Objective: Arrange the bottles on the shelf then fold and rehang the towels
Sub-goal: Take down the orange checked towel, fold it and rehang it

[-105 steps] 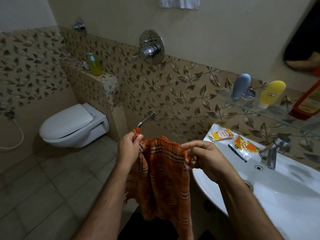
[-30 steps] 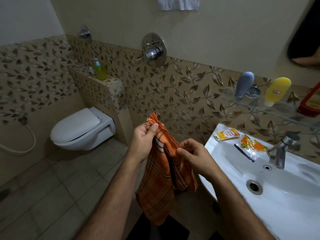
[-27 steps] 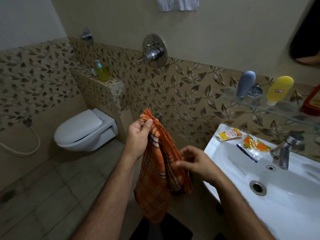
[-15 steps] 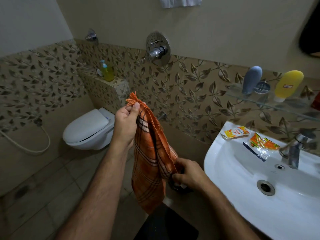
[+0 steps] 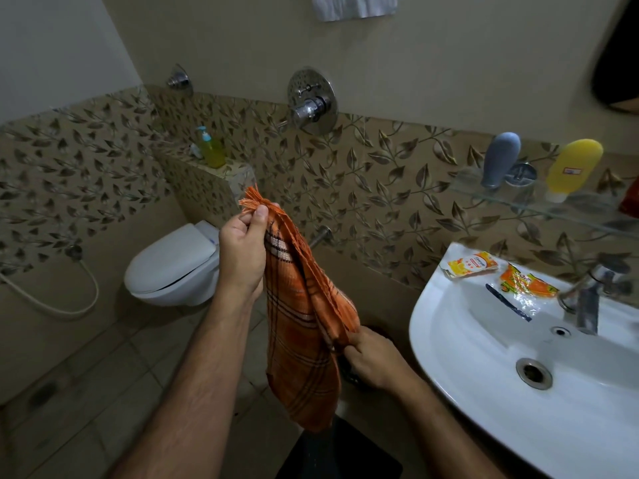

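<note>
An orange checked towel (image 5: 301, 326) hangs folded lengthwise in front of me. My left hand (image 5: 243, 250) pinches its fringed top corners, held high. My right hand (image 5: 371, 357) grips the towel's lower right edge, down beside the sink. On the glass shelf (image 5: 539, 205) at the right stand a grey bottle (image 5: 499, 159) and a yellow bottle (image 5: 572, 167), both cap down; a red bottle (image 5: 631, 198) is cut off by the frame edge. A white towel (image 5: 352, 6) hangs high on the wall.
A white sink (image 5: 484, 368) with a tap (image 5: 587, 299) and two sachets (image 5: 501, 274) on its rim is at the right. A toilet (image 5: 173, 267) stands at the left, a green soap dispenser (image 5: 212, 148) on the ledge above. A shower mixer (image 5: 311, 102) is on the wall.
My hands brought the towel's top corners together into the left hand. My right hand slid down the towel's edge to its lower part, while my left hand rose slightly.
</note>
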`<action>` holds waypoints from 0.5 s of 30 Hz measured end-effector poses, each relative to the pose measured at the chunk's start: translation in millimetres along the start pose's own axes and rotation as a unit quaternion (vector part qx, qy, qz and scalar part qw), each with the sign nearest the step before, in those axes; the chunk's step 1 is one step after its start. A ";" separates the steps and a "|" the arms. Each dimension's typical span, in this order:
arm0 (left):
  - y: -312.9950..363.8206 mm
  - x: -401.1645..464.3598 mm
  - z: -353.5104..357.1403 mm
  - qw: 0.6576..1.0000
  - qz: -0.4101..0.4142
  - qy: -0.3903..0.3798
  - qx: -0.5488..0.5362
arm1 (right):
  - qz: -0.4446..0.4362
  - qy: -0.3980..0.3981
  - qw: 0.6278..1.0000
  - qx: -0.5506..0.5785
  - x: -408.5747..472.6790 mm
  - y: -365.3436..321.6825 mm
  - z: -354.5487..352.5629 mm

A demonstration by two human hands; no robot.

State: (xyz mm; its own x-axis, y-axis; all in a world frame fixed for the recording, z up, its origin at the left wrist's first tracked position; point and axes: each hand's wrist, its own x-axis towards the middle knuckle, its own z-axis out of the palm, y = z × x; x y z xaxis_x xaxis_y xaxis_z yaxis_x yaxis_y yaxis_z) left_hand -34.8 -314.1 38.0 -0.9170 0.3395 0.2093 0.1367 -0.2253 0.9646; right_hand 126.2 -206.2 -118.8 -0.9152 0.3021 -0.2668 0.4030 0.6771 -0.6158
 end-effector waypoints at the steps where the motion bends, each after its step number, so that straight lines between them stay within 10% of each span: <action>1: -0.2 0.9 -1.5 1.000 -0.001 0.001 0.002 | 0.000 0.007 0.999 0.038 -2.7 0.6 0.7; 7: -1.3 -0.9 -6.2 1.000 -0.009 0.012 -0.003 | 0.014 0.065 0.939 0.337 -9.4 5.7 0.2; 15: -1.3 -7.4 -1.2 1.000 -0.014 -0.011 0.003 | 0.116 0.175 0.970 0.122 5.7 -8.6 1.5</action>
State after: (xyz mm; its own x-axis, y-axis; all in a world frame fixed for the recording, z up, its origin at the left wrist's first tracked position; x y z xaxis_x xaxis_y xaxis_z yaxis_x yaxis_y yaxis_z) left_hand -28.7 -317.4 34.9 -0.9124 0.3654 0.1846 0.1123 -0.2103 0.9712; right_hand 117.5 -211.3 -116.1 -0.7247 0.6658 -0.1777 0.5461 0.3976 -0.7374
